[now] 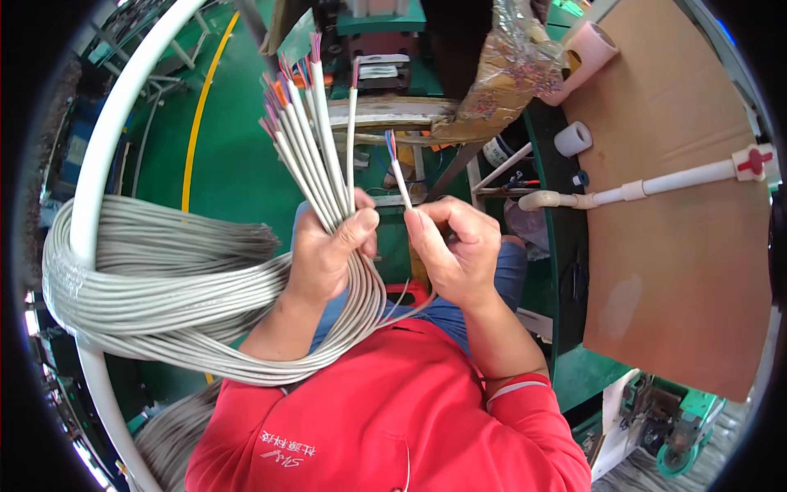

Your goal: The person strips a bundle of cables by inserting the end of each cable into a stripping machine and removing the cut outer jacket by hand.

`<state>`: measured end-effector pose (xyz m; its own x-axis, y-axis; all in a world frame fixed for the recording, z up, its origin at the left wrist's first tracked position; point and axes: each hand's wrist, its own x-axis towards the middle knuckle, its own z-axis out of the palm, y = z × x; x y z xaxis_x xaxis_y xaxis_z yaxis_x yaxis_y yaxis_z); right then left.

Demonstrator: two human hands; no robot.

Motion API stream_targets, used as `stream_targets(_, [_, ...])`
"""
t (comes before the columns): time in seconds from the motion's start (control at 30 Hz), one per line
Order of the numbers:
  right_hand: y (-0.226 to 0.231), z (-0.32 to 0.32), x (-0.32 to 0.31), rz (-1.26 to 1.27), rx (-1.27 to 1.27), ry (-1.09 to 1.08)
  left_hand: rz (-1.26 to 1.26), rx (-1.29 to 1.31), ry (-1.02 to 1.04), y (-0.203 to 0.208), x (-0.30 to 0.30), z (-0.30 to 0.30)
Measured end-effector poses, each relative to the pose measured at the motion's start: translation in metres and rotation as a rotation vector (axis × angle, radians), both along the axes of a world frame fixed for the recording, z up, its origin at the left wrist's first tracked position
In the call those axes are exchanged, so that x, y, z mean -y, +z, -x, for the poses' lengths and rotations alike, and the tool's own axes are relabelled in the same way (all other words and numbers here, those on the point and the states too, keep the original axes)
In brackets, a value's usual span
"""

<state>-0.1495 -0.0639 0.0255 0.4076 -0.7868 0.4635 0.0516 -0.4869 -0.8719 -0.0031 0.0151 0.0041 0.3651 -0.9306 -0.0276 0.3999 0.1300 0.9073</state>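
My left hand (pixel 332 242) is closed round a bunch of white cables (pixel 316 156). Their stripped ends fan upward and show thin coloured wires, mostly pink, purple and orange. One cable in this bunch stands a little apart on the right side. In my right hand (pixel 455 246), thumb and forefinger pinch a single white cable (pixel 402 182) just below its stripped end, where blue, red and white wires show. From both hands the cables run down in front of my red shirt and loop left into a thick grey-white cable bundle (pixel 164 299).
The bundle hangs over a curved white pipe (pixel 94 180) on the left. To the right stands a brown board-covered table (pixel 672 246) with a white pipe arm (pixel 648 187) and tape rolls (pixel 572 138). Ahead is a green machine (pixel 381 37) behind a plastic-wrapped ledge (pixel 500 82).
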Motion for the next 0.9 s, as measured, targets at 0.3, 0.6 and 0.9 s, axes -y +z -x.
stream_targets(0.3, [-0.004,0.013,-0.011,0.077,-0.15,0.184,0.037,-0.115,0.012,0.007,-0.001,-0.005])
stream_targets(0.6, [-0.008,0.012,-0.019,0.026,-0.172,0.233,0.066,-0.213,0.047,0.0,-0.003,-0.001])
stream_targets(0.9, [-0.015,-0.001,-0.02,-0.026,-0.153,0.291,0.062,-0.273,0.035,0.002,-0.001,-0.006])
